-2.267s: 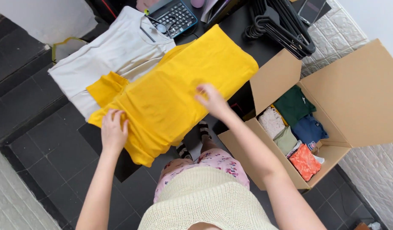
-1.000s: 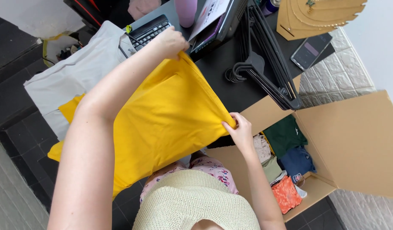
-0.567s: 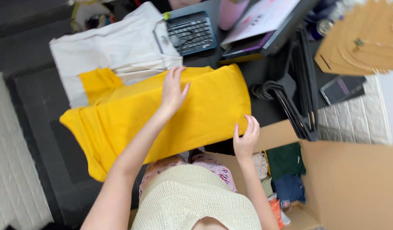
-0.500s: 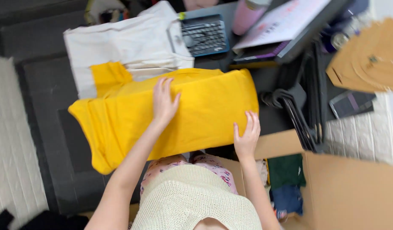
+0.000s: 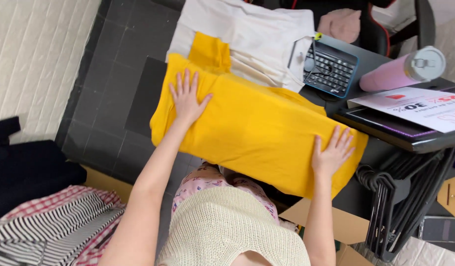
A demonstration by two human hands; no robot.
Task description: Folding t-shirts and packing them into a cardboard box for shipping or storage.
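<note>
Garment: yellow, folded lengthwise into one long band, lying across near edge of black table. Left end overhanging table edge above dark tiled floor; one sleeve-like flap poking out beyond far edge onto cream top.

Progress, judged from lay of cloth: long fold looks done, surface mostly flat, few wrinkles. Cross-folds into a compact packet not yet made; band at full length. Roughly halfway at best.

Left hand: flat, fingers spread, palm down on left end of band. No pinch, nothing gripped. Right hand: likewise flat and splayed, pressing right end near lower corner. Grip on both sides fully open, contact by palm only.

Position relative to grip: cloth directly beneath both palms, spanning whole gap between them, one hand at each end.

Around: keyboard and pink tumbler beyond band; black hangers to right; striped and checked clothes lower left; cardboard flap near right forearm.
</note>
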